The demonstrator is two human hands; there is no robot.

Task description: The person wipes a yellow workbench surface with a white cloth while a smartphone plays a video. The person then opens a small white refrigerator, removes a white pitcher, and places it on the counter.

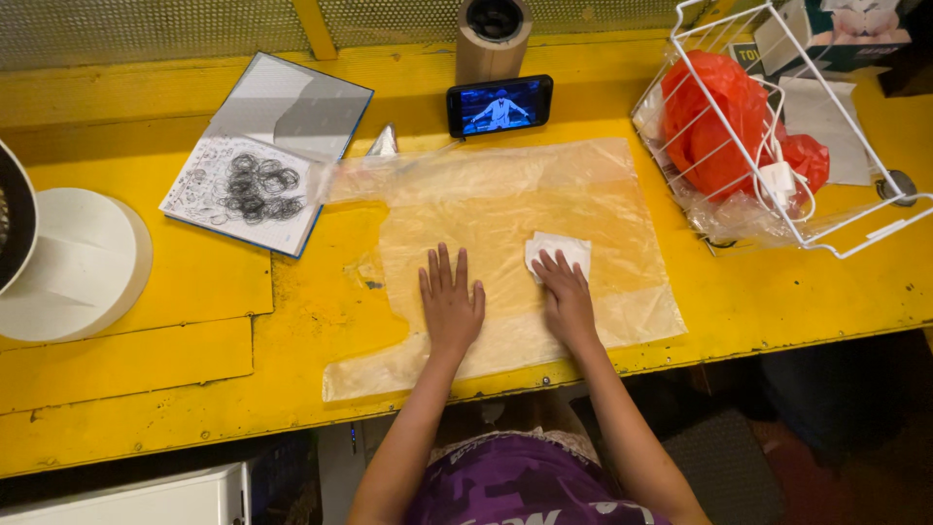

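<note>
Left hand flat, fingers spread, pressing the clear plastic sheet on the yellow tabletop, holding nothing. Right hand open, fingertips resting on the white cloth pad, which lies just past them. Sheet's long axis runs left-right; pad sits slightly tilted.

We are looking down at a yellow worktop where a clear plastic sheet is lying flat. Our left hand is pressing palm-down on the sheet, fingers spread. Our right hand is resting just beside it, its fingertips touching a small white cloth. A phone is standing behind the sheet, an open notebook is lying to the left, and a white wire basket is holding red bags on the right.
</note>
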